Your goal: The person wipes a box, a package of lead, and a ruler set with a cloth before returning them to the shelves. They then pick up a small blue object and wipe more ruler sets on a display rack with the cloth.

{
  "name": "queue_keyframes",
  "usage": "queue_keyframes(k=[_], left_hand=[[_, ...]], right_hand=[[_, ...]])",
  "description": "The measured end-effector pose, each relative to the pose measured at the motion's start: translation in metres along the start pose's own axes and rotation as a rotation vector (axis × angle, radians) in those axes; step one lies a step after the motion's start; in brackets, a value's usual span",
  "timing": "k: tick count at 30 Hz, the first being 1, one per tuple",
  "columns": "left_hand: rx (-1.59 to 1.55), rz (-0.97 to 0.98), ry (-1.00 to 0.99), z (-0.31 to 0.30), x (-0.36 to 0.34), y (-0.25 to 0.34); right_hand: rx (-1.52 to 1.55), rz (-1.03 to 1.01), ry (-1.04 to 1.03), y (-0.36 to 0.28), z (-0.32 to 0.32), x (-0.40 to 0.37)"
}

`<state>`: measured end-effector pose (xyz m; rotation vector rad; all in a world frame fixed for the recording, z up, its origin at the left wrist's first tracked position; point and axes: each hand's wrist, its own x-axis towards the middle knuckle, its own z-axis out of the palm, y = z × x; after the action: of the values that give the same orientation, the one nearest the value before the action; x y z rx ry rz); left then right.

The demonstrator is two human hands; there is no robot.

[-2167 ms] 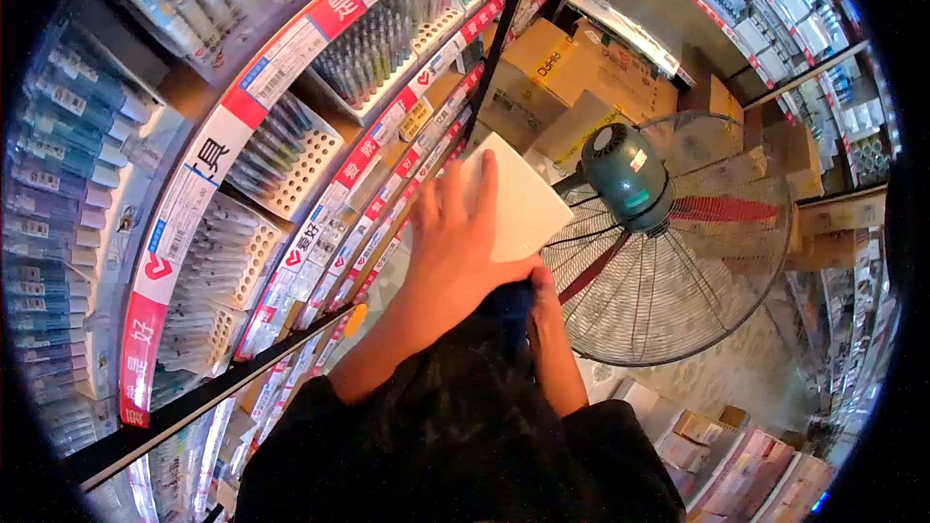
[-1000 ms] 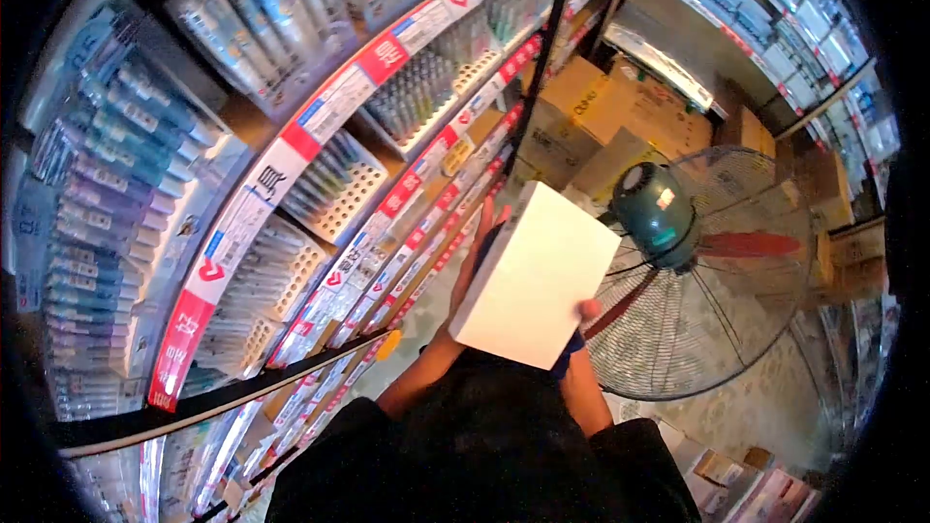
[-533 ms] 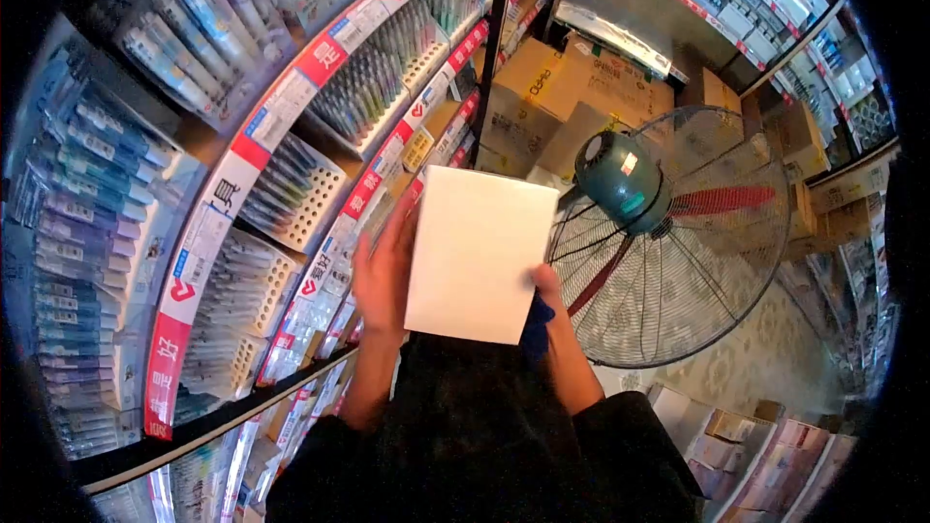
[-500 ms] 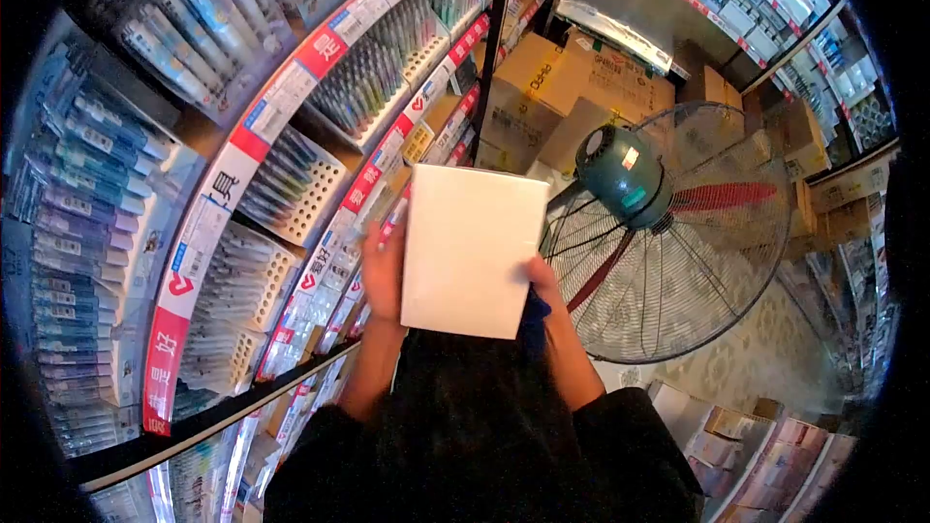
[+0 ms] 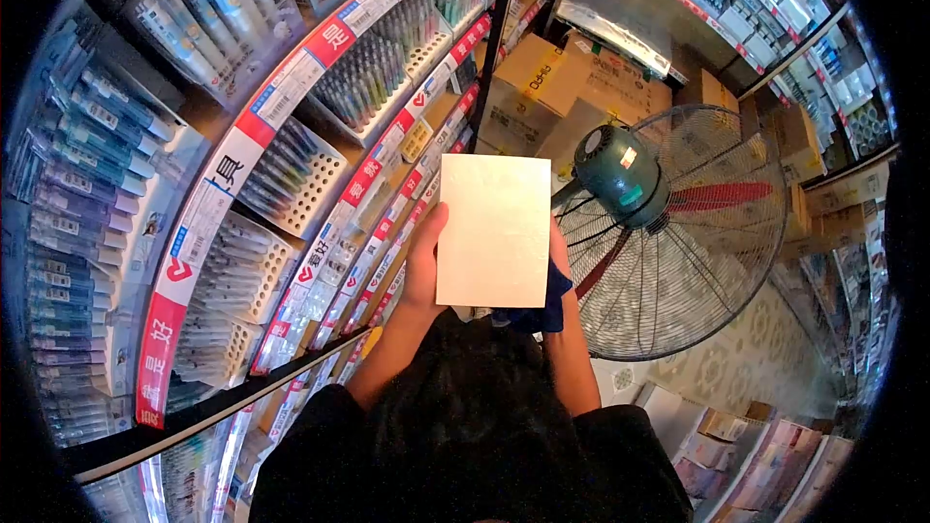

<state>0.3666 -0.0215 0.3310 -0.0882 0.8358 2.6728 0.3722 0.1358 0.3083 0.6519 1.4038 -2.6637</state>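
A plain white box (image 5: 493,230) is held up in front of my chest, its blank face toward me. My left hand (image 5: 423,259) grips its left side, the thumb along the edge and the other fingers mostly hidden behind. On the opposite side, my right hand (image 5: 559,244) holds the box's right edge, largely covered by the box. A dark blue cloth (image 5: 552,302) is bunched at my right hand and shows below the box's lower right corner.
Shelves of pens (image 5: 363,87) in white holders curve along my left, with red-and-white label strips (image 5: 247,136). A large caged fan (image 5: 678,232) stands close on the right. Cardboard boxes (image 5: 601,77) are stacked beyond it. More stocked shelves (image 5: 736,465) lie at lower right.
The box has shifted right and slightly up, and it now stands straighter. My right thumb has moved off its front face to the edge. More of the blue cloth shows.
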Motion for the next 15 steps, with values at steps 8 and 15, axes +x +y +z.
queue_keyframes(k=[8, 15], left_hand=[[-0.233, 0.127, 0.037, -0.009, 0.000, 0.015], [-0.230, 0.100, 0.017, -0.014, -0.008, 0.017]], right_hand=[[0.299, 0.261, -0.108, -0.039, 0.003, -0.062], [-0.628, -0.622, 0.027, -0.063, 0.006, -0.107]])
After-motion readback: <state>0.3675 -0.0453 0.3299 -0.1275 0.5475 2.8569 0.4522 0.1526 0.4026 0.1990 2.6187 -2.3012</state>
